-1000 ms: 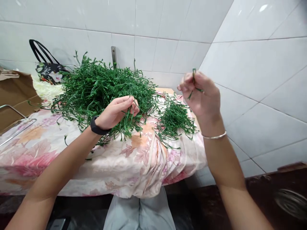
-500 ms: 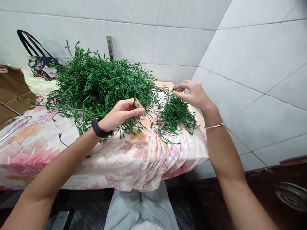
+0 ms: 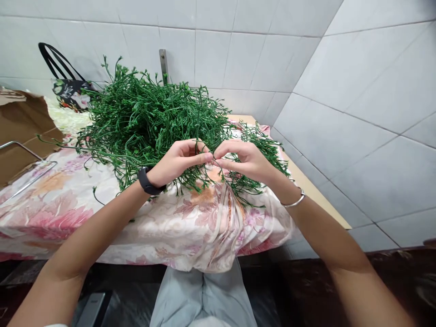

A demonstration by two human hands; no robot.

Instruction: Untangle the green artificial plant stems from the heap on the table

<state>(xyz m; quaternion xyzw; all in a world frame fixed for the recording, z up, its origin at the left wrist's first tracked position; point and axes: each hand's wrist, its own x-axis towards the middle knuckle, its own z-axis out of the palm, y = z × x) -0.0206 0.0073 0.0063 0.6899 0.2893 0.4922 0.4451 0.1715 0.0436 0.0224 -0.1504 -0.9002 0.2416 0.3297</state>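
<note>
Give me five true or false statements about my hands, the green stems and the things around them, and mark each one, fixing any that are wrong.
1. The left hand and right hand are close together. True.
2. The black wristband is on the right wrist. False: it is on the left; a thin silver bangle is on the right.
3. The smaller pile of green stems lies left of the large tangled heap of thin green stems. False: it lies to the right.
4. A white-and-pink floral cloth lies under the heap. True.
5. A black flower-patterned bag stands beyond the heap's left end. True.
</note>
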